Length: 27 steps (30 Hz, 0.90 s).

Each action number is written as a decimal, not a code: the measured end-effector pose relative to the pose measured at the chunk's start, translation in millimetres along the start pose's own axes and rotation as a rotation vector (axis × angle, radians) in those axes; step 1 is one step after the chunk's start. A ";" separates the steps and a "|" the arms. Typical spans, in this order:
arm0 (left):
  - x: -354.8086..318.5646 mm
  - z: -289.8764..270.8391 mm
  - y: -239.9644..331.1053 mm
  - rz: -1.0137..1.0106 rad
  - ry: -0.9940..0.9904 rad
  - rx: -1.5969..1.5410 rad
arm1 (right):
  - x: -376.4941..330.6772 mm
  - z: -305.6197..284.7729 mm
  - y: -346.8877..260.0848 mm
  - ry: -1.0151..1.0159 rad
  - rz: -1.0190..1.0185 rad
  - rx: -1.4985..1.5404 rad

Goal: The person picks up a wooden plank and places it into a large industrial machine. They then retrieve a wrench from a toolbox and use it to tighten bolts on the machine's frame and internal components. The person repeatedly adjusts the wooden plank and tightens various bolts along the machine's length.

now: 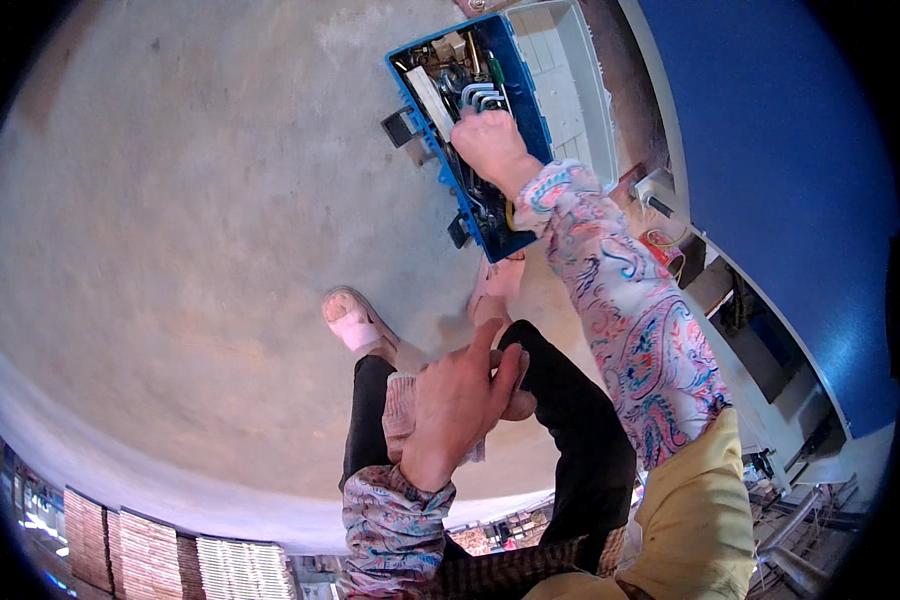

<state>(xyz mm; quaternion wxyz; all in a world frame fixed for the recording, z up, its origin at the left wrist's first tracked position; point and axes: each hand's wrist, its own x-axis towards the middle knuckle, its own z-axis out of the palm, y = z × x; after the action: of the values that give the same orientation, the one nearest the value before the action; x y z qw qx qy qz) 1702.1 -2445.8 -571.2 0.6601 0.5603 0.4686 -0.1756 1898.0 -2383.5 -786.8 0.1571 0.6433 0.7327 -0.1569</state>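
Note:
A blue toolbox (pixel 521 75) lies open on the floor, its pale lid (pixel 573 85) folded back to the right. Over its tools is my right hand (pixel 490 148), fingers curled in; whatever they grip is hidden beneath the hand. Just beyond the knuckles lie several bent hex keys (pixel 482 95). A green-handled tool (pixel 495 68) and a long white strip (pixel 431 104) are also in the box. Closer to me, above my knees, my left hand (pixel 457 400) is closed on a pinkish checked cloth (pixel 399 405), which shows on both sides of the palm.
Black latches (pixel 398 128) stick out from the toolbox's left side. My pink-strapped sandals (pixel 352 322) rest on the concrete floor (pixel 200 220) near it. A large blue panel (pixel 790 180) stands at right, with red and yellow wiring (pixel 663 243) at its edge. Wooden stacks (pixel 150 550) are at lower left.

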 end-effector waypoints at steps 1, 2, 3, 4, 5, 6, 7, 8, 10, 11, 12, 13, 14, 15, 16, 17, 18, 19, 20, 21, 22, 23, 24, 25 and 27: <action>0.1 0.1 -0.4 0.012 0.014 -0.022 | 0.3 -0.4 2.7 0.045 -0.087 -0.012; -1.1 1.9 -1.3 0.006 0.019 -0.023 | -1.7 5.2 1.9 0.039 -0.052 0.011; -2.6 2.6 -1.2 0.011 0.012 -0.021 | -3.8 7.0 3.9 0.015 -0.059 -0.028; -3.4 2.5 -1.0 0.016 0.006 -0.019 | -5.1 8.8 5.8 -0.007 -0.067 -0.066; -3.9 1.5 -1.2 0.026 0.015 -0.028 | -5.4 8.5 5.6 -0.028 -0.079 -0.098; -3.8 0.0 -1.3 0.035 0.024 -0.037 | -5.0 7.5 8.3 0.004 -0.116 -0.113; -4.1 -1.4 -1.4 0.045 0.033 -0.046 | -0.7 6.1 13.8 -0.090 -0.115 -0.096; -4.6 -2.5 -1.5 0.040 0.040 -0.042 | -0.1 3.9 19.3 -0.115 -0.143 -0.134; -4.9 -4.5 -1.5 0.030 0.062 -0.039 | -0.6 1.1 28.3 -0.134 -0.122 -0.146; -5.1 -4.3 -2.8 0.028 0.063 -0.037 | -2.8 0.3 31.1 -0.114 -0.074 -0.127; -5.9 -3.3 -4.7 0.027 0.064 -0.034 | -2.0 3.7 27.6 -0.037 -0.010 -0.059; -6.5 -2.4 -5.1 0.031 0.058 -0.032 | -3.9 6.1 25.1 0.036 0.060 0.005; -6.6 -2.4 -4.5 0.037 0.060 -0.049 | -3.9 9.1 22.0 0.009 0.049 0.003; -6.8 -3.0 -3.5 0.043 0.061 -0.065 | -2.4 13.1 16.9 -0.017 0.040 0.002; -6.4 -4.3 -3.6 0.045 0.066 -0.076 | 0.9 15.4 10.1 -0.040 0.030 0.007; -7.3 -5.4 -3.0 0.040 0.055 -0.077 | -1.1 16.6 6.2 -0.046 -0.041 -0.024; -7.5 -6.6 -2.3 0.036 0.042 -0.078 | 1.9 18.6 2.8 -0.092 0.000 -0.051; -7.9 -7.5 -2.1 0.032 0.029 -0.078 | 4.1 20.1 0.7 -0.139 0.041 -0.079; -8.1 -8.9 -4.3 0.028 0.039 -0.072 | 7.0 19.0 -2.1 -0.166 0.044 -0.065; -8.3 -10.2 -6.6 0.024 0.049 -0.066 | 8.0 17.0 -2.1 -0.193 0.047 -0.052; -8.8 -11.8 -9.2 0.021 0.058 -0.061 | 8.2 14.6 -1.2 -0.220 0.050 -0.040; -9.5 -11.8 -8.7 0.030 0.057 -0.072 | 4.4 12.6 8.6 -0.209 0.079 0.025; -10.6 -12.7 -8.1 0.039 0.057 -0.084 | 0.6 13.4 10.0 -0.211 0.094 0.057; -11.5 -13.0 -7.8 0.048 0.058 -0.096 | -4.8 14.2 10.4 -0.213 0.109 0.088; -11.2 -10.5 -8.8 0.034 0.054 -0.089 | 0.0 21.0 -23.6 -0.457 0.218 0.024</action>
<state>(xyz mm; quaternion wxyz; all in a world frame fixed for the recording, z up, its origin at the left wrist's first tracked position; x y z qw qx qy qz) 1685.4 -2442.3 -566.4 0.6744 0.5427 0.4840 -0.1279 1875.2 -2395.5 -805.1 0.3272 0.6682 0.6024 -0.2890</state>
